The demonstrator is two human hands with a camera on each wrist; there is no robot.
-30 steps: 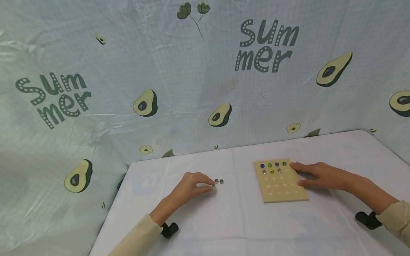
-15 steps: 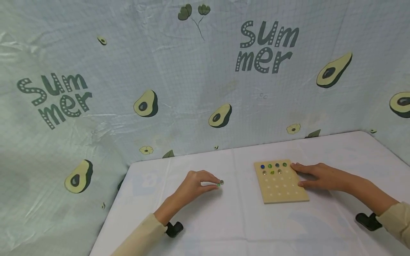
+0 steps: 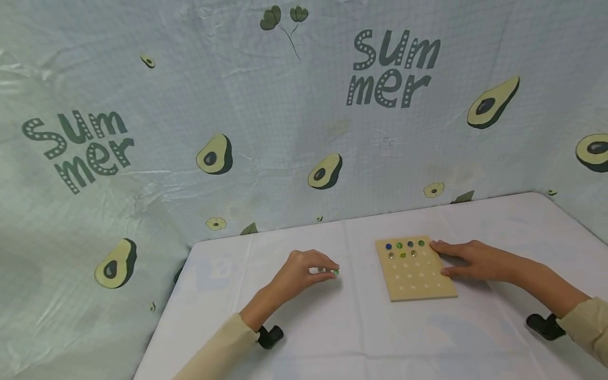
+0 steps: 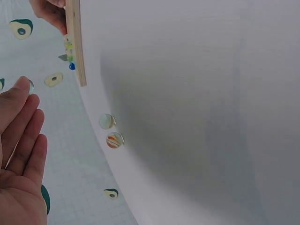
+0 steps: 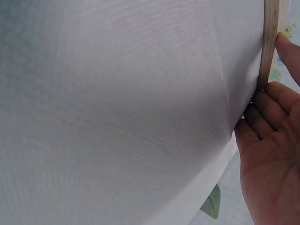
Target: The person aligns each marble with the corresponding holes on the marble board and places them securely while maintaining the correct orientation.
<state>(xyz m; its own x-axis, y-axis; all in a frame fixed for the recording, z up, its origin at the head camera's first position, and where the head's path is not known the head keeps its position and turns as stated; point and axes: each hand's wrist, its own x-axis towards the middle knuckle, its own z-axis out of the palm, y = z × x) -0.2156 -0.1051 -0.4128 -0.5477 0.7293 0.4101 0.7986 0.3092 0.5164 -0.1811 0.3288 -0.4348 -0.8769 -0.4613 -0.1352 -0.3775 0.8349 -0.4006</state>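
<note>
A small green glass marble (image 3: 336, 272) is pinched between the thumb and fingertips of my left hand (image 3: 298, 277), just above the table. In the left wrist view, a clear marble (image 4: 106, 121) and an orange-streaked marble (image 4: 114, 140) sit side by side on the cloth; in the head view the left hand partly covers them. My right hand (image 3: 480, 259) rests against the right edge of a wooden board (image 3: 396, 287), its fingers only slightly bent. Dimples cover the board in rows. Several blue, green and clear marbles occupy its far row and part of the second.
White cloth covers the table (image 3: 342, 327). A pale curtain (image 3: 266, 105) printed with avocados hangs along the table's far and side edges. Dark wrist cameras (image 3: 271, 336) sit under both forearms near the cloth.
My left hand has moved rightward with the green marble, past the two loose marbles and a little nearer the board. The right hand and the board have stayed put.
</note>
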